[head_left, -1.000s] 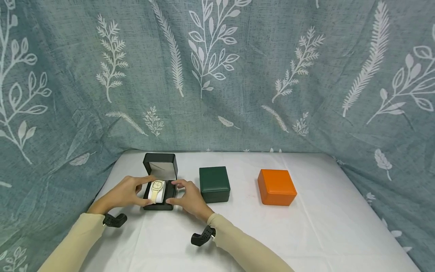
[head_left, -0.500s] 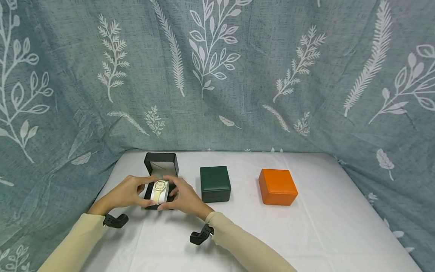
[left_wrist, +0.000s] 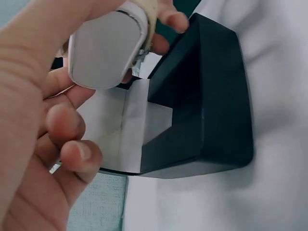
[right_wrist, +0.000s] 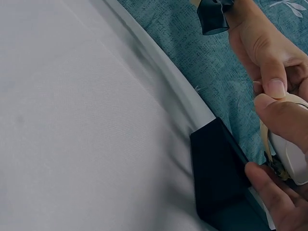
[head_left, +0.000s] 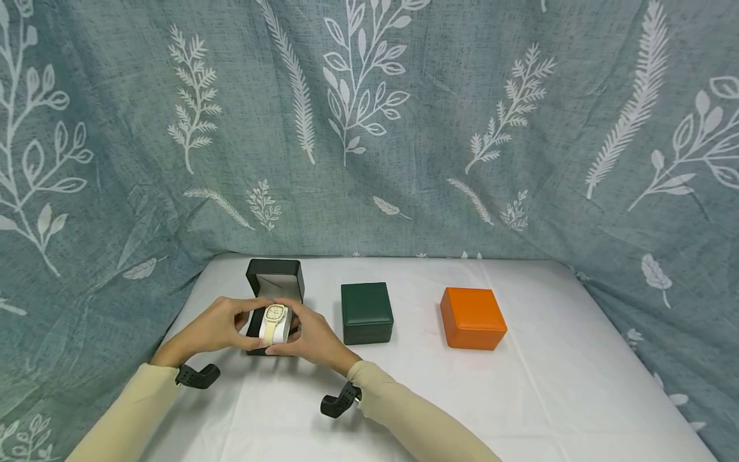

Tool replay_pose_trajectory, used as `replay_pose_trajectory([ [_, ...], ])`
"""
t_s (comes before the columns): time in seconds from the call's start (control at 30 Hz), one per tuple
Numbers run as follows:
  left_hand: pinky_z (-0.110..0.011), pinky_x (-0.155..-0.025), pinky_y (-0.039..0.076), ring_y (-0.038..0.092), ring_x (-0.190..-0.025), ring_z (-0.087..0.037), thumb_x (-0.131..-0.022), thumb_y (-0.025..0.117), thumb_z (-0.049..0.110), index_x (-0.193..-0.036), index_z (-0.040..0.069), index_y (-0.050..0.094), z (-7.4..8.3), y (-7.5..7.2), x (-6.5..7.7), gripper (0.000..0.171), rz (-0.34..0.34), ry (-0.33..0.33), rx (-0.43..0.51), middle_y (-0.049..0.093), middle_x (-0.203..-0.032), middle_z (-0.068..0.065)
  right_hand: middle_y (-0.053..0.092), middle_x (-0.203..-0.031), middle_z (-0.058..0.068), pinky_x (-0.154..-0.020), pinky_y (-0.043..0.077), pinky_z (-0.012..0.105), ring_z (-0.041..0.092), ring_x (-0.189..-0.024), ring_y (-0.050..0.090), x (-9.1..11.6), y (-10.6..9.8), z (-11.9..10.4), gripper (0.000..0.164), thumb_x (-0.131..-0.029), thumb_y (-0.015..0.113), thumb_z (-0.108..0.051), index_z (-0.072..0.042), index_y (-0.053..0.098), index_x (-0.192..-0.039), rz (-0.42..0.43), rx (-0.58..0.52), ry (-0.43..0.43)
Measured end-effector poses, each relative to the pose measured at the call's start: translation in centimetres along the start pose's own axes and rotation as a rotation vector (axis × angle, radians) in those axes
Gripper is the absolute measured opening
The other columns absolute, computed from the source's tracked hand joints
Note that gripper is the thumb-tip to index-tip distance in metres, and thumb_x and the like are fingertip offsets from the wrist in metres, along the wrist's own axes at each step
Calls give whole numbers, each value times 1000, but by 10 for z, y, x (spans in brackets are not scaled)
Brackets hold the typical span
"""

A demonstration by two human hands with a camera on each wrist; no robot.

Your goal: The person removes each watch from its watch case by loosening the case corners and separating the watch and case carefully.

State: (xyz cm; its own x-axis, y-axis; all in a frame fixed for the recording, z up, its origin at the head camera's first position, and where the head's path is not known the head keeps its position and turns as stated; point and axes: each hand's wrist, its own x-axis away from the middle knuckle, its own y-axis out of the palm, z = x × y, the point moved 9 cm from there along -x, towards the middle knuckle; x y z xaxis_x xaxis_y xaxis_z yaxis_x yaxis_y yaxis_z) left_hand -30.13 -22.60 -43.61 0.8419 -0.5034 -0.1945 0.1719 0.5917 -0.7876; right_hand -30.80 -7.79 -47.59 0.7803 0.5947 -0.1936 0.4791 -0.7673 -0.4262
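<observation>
A cream-strapped watch (head_left: pixel 275 314) with a squarish face is wrapped round a white cushion (left_wrist: pixel 103 50), whose flat side faces the left wrist view. Both hands hold it over the black box (head_left: pixel 274 266), which stands with its lid raised and pale lining showing. My left hand (head_left: pixel 225 325) pinches the cushion from the left between thumb and forefinger, its other fingers curled below. From the right, my right hand (head_left: pixel 314 333) grips it with thumb and fingers. The strap's buckle (right_wrist: pixel 276 166) shows near the right fingers. In the left wrist view the cushion is above the box's hollow.
A closed dark green box (head_left: pixel 366 311) stands right of the black one, and a closed orange box (head_left: pixel 473 317) farther right. All are on a white tablecloth (head_left: pixel 439 410). A leaf-patterned teal curtain (head_left: pixel 416 160) hangs behind and along the sides.
My right hand has moved left from the black box's right edge onto the watch cushion. The watch and cushion have shifted slightly right and tilted, with my left hand still on them.
</observation>
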Motion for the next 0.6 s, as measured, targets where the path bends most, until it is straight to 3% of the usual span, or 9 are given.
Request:
replay_pose_trajectory([
  [0.17, -28, -55, 45, 51, -58, -9, -81, 89, 39, -143, 17, 63, -7, 3, 2, 71, -13, -46, 73, 57, -68, 8, 60, -110, -5, -74, 57, 25, 7, -86, 68, 1, 1, 1, 85, -83, 90, -27, -28, 43, -154, 0, -43, 8],
  [0.33, -28, -55, 46, 52, -61, -10, -80, 89, 42, -146, 16, 60, -18, 8, 6, 77, -20, -97, 172, 59, -70, 5, 59, -116, -5, -78, 57, 26, 8, -93, 66, 1, 5, 0, 88, -83, 89, -26, -21, 41, -157, -19, -106, -10],
  [0.6, -27, -54, 43, 49, -61, -9, -80, 90, 38, -144, 12, 61, -23, 11, 6, 75, 5, -92, 208, 56, -71, 4, 56, -131, -8, -82, 56, 25, 11, -99, 63, 0, 4, -4, 87, -82, 90, -32, -19, 44, -154, 17, -78, -56],
])
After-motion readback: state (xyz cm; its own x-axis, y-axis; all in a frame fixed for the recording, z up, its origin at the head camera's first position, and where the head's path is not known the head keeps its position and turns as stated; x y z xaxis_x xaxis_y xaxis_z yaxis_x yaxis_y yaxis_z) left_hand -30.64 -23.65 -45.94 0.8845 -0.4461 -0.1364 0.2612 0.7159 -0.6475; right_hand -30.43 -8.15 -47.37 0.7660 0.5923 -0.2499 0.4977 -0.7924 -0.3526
